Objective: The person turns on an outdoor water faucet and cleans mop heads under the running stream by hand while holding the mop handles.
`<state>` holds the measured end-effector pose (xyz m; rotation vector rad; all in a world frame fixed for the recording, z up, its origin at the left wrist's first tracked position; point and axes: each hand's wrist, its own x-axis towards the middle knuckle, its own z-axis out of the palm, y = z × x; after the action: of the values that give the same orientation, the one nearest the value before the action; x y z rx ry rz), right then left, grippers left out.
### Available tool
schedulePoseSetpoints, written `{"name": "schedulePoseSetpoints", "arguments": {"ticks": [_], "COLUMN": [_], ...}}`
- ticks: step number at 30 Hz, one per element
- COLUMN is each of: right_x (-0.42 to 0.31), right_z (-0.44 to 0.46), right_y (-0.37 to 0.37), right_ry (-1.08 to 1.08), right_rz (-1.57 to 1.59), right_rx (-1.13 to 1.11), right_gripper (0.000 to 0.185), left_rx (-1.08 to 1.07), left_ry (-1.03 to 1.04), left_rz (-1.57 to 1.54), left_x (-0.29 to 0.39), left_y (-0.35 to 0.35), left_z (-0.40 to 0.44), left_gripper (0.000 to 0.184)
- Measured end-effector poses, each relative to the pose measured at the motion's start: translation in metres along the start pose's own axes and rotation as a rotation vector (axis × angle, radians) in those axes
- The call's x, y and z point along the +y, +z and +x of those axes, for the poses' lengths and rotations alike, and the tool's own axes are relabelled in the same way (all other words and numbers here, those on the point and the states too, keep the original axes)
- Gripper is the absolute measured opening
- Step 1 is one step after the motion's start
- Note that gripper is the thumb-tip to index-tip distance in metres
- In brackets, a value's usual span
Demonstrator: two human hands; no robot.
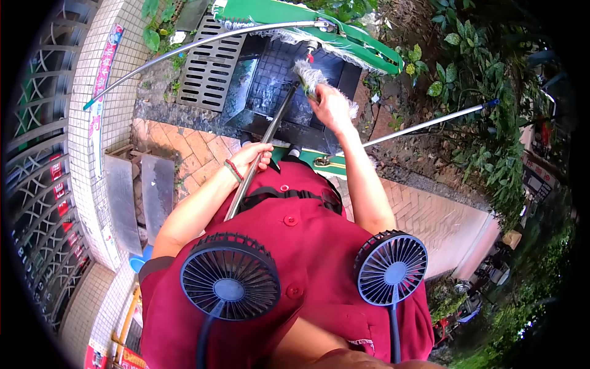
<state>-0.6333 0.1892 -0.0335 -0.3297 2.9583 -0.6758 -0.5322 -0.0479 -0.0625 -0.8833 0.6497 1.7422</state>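
My left hand (252,155) is wrapped round a metal pole (267,132) that slants from my waist up over a dark tiled basin (264,86). At the pole's far end is a wet mop head (310,75) with whitish strands. My right hand (332,107) is closed on this mop head, above the basin's near right part. Whether pole and head are joined there I cannot make out. A tap with a red part (311,58) is just beyond the strands.
A wide green flat mop (270,11) lies across the basin's far side, its pole (203,42) reaching left. Another mop's pole (430,123) stretches right from near my feet. Left of the basin are a slotted drain cover (212,67) and a tiled wall (83,123); plants (467,55) grow at right.
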Motion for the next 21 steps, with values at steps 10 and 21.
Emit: {"name": "schedulePoseSetpoints", "arguments": {"ticks": [10,21], "right_x": [-0.023,-0.024], "right_z": [-0.095,-0.154], "right_y": [0.055,0.066], "right_ry": [-0.017,0.036], "right_rz": [-0.091,0.066], "right_rx": [0.029,-0.003], "right_gripper": [0.021,0.024], "left_rx": [0.115,0.180], "left_ry": [-0.008,0.049], "left_rz": [0.142,0.322], "left_x": [-0.024,-0.060], "left_y": [-0.008,-0.006], "left_z": [0.001,-0.004], "left_gripper": [0.010,0.011]}}
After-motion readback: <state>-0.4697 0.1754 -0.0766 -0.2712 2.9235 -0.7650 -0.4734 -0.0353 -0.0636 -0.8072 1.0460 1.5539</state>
